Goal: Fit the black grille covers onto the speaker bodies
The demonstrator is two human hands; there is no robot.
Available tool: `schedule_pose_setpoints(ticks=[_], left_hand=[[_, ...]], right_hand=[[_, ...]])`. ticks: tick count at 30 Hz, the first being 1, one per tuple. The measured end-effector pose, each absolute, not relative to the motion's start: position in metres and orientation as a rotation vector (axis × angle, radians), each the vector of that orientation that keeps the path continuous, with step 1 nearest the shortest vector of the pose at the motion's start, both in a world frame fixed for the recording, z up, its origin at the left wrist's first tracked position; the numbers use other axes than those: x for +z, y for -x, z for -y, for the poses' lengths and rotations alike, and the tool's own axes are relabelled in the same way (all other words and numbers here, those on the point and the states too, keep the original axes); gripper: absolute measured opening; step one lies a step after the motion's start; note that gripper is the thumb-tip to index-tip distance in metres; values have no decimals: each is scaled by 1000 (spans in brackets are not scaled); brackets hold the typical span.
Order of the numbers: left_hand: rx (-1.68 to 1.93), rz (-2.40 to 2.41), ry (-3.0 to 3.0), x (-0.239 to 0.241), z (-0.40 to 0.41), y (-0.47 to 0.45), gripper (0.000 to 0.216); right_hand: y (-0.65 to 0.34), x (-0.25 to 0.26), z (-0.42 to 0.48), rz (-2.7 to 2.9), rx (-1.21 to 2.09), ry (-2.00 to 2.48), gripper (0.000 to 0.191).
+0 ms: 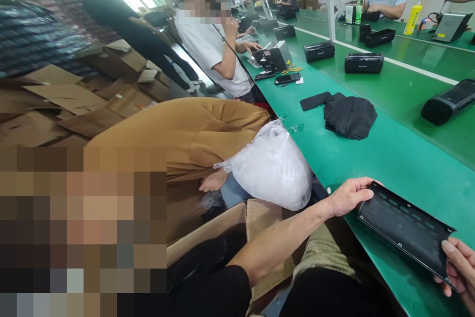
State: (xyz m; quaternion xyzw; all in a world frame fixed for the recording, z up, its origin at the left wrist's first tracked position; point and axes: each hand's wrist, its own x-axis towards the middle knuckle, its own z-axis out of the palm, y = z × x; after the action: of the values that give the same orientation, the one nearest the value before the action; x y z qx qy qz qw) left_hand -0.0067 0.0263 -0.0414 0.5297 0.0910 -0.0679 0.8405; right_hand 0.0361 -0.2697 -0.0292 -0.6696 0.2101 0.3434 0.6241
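A curved black plastic panel [404, 230] with a row of slots and small clips along its edges is held between my hands, over the near edge of the green table [334, 168]. My left hand [351, 196] pinches its upper left corner, thumb on the inner face. At the right end, my right hand [458, 265] grips the lower right corner, its fingers partly behind the panel. Farther up the table lies a fanned stack of thin black sheets [351, 116].
A white plastic bag [272, 166] bulges against the table edge, beside a bending person in brown [193, 124]. An open cardboard box [265, 218] stands by my left forearm. Several black speakers [363, 63] sit along the green line. Flattened cartons [74, 99] lie at left. Other people sit farther along.
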Motion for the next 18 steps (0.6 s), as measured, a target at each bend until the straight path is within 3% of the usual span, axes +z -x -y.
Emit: schedule_pose_setpoints(ticks=[7,18], left_hand=[[-155,-196,-1060,-41,-26,5,50],[-150,-205,-1135,-47,-27,2,52]], right_hand=[[-19,-9,258,-384,696,1529,62],[-31,-27,271,-367,780,1534,69]])
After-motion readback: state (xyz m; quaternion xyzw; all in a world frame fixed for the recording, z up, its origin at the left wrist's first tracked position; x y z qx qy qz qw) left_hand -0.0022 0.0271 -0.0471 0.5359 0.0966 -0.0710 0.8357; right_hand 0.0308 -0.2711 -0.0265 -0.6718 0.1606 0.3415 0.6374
